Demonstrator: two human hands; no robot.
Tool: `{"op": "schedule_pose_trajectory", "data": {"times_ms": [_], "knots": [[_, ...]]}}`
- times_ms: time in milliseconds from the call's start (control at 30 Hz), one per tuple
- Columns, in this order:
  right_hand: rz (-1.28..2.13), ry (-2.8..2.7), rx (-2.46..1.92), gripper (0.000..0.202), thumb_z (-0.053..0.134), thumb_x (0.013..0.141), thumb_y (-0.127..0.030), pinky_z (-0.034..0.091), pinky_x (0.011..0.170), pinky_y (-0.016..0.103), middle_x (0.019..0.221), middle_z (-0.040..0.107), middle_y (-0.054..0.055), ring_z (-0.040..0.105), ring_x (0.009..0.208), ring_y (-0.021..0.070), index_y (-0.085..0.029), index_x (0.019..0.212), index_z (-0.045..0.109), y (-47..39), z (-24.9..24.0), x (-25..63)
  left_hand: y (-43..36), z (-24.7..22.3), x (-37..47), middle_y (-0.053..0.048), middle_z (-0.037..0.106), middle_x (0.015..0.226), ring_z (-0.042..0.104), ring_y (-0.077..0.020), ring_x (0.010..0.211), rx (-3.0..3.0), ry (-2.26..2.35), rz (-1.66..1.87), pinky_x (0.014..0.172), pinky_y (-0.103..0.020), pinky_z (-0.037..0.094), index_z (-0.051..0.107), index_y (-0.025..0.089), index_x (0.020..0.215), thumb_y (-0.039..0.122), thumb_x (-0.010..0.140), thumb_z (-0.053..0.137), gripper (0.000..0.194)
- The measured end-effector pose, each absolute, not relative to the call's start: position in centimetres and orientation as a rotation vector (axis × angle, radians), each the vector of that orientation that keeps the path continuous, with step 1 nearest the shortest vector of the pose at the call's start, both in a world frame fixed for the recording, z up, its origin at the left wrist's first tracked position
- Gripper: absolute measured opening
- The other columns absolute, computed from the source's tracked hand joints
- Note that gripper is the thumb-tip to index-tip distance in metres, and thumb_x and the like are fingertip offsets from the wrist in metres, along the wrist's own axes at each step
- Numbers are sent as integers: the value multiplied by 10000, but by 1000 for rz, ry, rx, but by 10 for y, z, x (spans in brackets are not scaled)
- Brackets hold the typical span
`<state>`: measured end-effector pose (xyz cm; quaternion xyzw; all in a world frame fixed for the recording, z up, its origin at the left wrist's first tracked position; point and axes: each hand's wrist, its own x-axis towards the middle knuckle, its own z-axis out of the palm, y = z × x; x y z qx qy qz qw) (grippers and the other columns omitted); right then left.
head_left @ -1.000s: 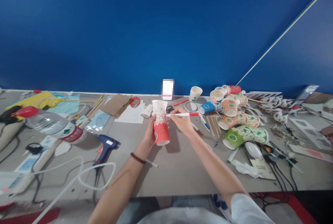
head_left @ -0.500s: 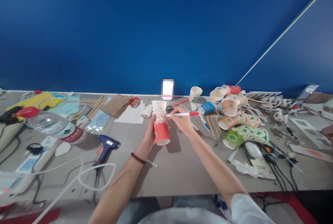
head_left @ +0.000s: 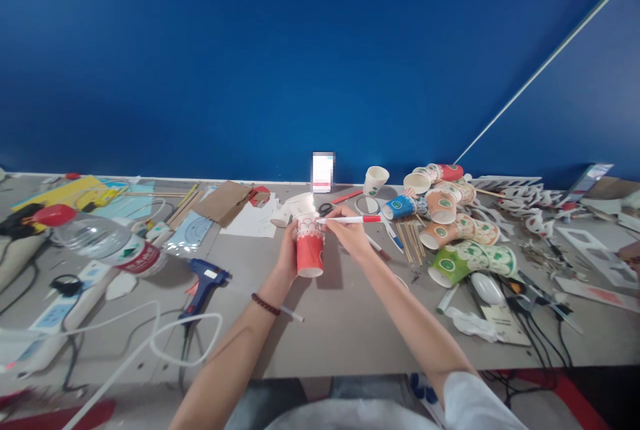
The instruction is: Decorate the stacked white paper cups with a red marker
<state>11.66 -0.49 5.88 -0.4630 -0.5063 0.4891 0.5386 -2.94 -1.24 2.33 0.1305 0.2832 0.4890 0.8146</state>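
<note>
The left hand (head_left: 287, 257) is curled around the left side of a red-and-white patterned paper cup (head_left: 311, 253), held over the middle of a grey tabletop (head_left: 345, 330), with a white paper cup (head_left: 302, 203) at its far end. The right hand (head_left: 347, 230) is closed in a pinch on a slim white marker with a red end (head_left: 356, 220); its tip is at the red cup's right side, though contact is hard to make out. A dark blue glue gun (head_left: 204, 285) lies near left, and a green-and-white patterned paper cup (head_left: 453, 265) lies right.
</note>
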Motion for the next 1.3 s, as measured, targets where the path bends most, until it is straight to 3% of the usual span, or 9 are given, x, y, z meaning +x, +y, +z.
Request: {"op": "schedule_pose_trajectory", "data": {"times_ms": [367, 1300], "knots": [[1043, -1387, -1151, 38, 632, 720, -230, 483, 675, 290, 727, 649, -11, 627, 729, 168, -215, 720, 597, -8, 65, 118, -11, 12, -30, -83, 712, 767, 694, -195, 651, 302, 539, 1043, 648, -296, 585, 653, 122, 999, 493, 873, 578, 399], [1032, -1374, -1146, 62, 638, 743, -257, 514, 672, 302, 760, 665, 0, 658, 723, 177, -214, 774, 605, -7, 61, 118, -15, 20, -28, -75, 707, 748, 685, -180, 625, 349, 574, 1056, 622, -280, 583, 665, 124, 960, 501, 861, 588, 397]]}}
